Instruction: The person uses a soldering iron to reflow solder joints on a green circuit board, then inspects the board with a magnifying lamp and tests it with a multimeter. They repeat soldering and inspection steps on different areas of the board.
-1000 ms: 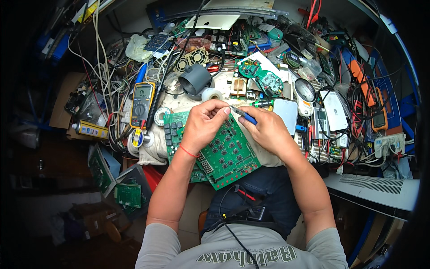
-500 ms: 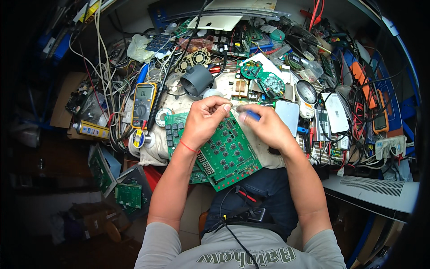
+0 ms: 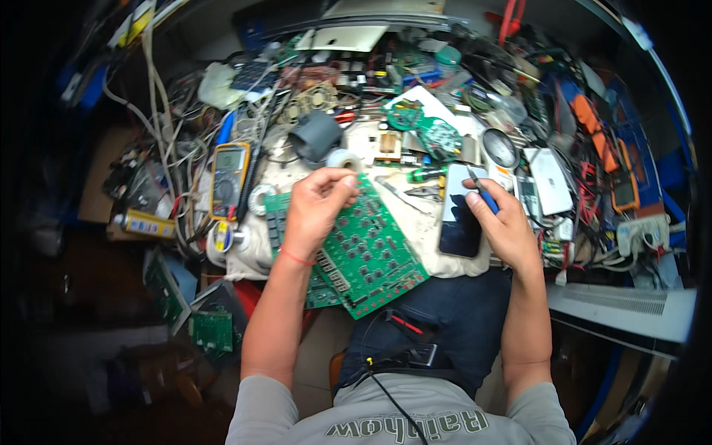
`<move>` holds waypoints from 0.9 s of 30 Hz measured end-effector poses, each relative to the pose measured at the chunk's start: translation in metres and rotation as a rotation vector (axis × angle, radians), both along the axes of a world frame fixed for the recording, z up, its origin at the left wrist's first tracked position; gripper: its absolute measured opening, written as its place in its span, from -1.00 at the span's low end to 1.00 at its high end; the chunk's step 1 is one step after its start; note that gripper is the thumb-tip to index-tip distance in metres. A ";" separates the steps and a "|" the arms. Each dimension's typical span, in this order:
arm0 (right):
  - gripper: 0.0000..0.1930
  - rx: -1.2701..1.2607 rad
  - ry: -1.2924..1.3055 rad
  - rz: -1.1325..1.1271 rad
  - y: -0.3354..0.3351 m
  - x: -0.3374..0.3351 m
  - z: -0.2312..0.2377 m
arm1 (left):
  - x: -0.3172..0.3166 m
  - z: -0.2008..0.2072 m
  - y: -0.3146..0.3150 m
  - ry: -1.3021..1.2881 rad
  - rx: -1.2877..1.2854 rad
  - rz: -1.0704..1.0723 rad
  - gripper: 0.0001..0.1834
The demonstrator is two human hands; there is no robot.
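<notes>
A large green circuit board (image 3: 386, 256) with rows of black buttons and a digit display lies tilted over the bench's front edge, on top of another green board (image 3: 320, 295). My left hand (image 3: 317, 208) is closed in a pinch at its upper corner; what the fingertips hold, if anything, is too small to make out. My right hand (image 3: 508, 222) grips a slim tool with a blue handle (image 3: 487, 200), its thin dark end pointing up and left. That hand is over the right edge of a dark-screened phone (image 3: 458, 228) lying on the bench.
Pliers (image 3: 426, 191) and tweezers (image 3: 400, 194) lie between board and phone. Behind the board stand a grey cylindrical part (image 3: 315, 136) and a white roll (image 3: 343, 159). A yellow multimeter (image 3: 229, 182) is at left, a magnifier (image 3: 500, 150) at right. Cables and parts crowd the back.
My right hand has moved right, away from my left hand, carrying the blue-handled tool to the phone. The pliers and tweezers are now uncovered. My left hand stays pinched near the board's corner.
</notes>
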State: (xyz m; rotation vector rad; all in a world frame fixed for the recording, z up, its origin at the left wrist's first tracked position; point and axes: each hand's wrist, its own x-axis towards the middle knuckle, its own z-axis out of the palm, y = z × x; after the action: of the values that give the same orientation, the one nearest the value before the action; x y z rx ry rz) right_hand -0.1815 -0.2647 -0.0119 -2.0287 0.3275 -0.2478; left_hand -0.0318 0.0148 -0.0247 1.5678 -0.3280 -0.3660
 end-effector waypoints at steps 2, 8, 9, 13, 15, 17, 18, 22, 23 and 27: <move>-0.59 -0.188 -0.009 -0.153 -0.015 -0.023 0.000 | -0.002 0.000 0.000 -0.068 0.027 0.005 -0.80; -0.49 -0.466 0.001 -0.494 -0.061 -0.081 -0.006 | -0.015 0.005 -0.001 -0.135 -0.018 0.071 -0.84; -0.47 -0.514 -0.003 -0.553 -0.067 -0.085 -0.009 | -0.016 0.005 0.000 -0.218 0.000 0.085 -0.85; -0.48 -0.792 -0.012 -0.597 -0.085 -0.084 -0.029 | -0.019 0.001 0.005 -0.409 0.058 0.155 -0.89; -0.48 -0.814 0.041 -0.588 -0.091 -0.078 -0.039 | -0.020 0.000 0.008 -0.479 0.076 0.184 -0.90; -0.47 -0.839 0.058 -0.546 -0.095 -0.066 -0.048 | -0.023 0.002 0.011 -0.533 0.167 0.222 -0.94; -0.48 -0.861 0.065 -0.542 -0.097 -0.060 -0.050 | -0.023 0.004 0.012 -0.586 0.210 0.230 -0.94; -0.46 -0.961 0.131 -0.559 -0.104 -0.041 -0.047 | -0.028 0.009 0.016 -0.701 0.311 0.257 -0.96; -0.47 -0.953 -0.003 -0.544 -0.105 -0.035 -0.043 | -0.029 0.010 0.017 -0.715 0.322 0.260 -0.96; -0.48 -0.403 -0.230 -0.447 -0.113 0.013 -0.025 | -0.034 0.009 0.020 -0.712 0.364 0.272 -0.95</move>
State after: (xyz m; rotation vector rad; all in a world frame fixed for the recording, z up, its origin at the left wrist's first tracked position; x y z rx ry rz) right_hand -0.1685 -0.3773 -0.0367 -2.2681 0.6234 -0.8772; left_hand -0.0656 0.0350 -0.0160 2.0432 -0.6064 0.3842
